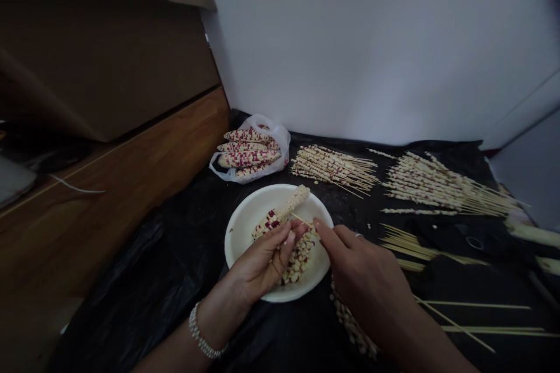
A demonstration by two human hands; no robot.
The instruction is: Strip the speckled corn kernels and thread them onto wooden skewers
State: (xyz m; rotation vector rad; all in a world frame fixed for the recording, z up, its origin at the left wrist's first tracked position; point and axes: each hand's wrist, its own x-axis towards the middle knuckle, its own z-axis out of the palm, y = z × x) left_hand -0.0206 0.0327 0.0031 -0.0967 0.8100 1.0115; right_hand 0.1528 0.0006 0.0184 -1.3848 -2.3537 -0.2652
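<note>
A thin bamboo skewer [301,220] is pinched in my right hand [361,262], its tip pointing up and left over the bowl. A skewer end that emerges below my right wrist lines up with it. My left hand [266,259] is curled close beside the tip, thumb and fingers closed around pale corn kernels, partly hidden. Under both hands sits a white bowl [238,215]. Inside it are a partly stripped corn cob [294,201], bare at its upper end, and loose kernels [300,262] in cream and dark red.
Speckled corn cobs [249,157] lie in a plastic bag [280,137] behind the bowl. Two piles of kernel-threaded skewers [324,166] [420,180] lie to the right. Plain skewers [420,245] rest nearer. Black plastic sheeting [170,268] covers the surface, bordered by a white wall [371,46].
</note>
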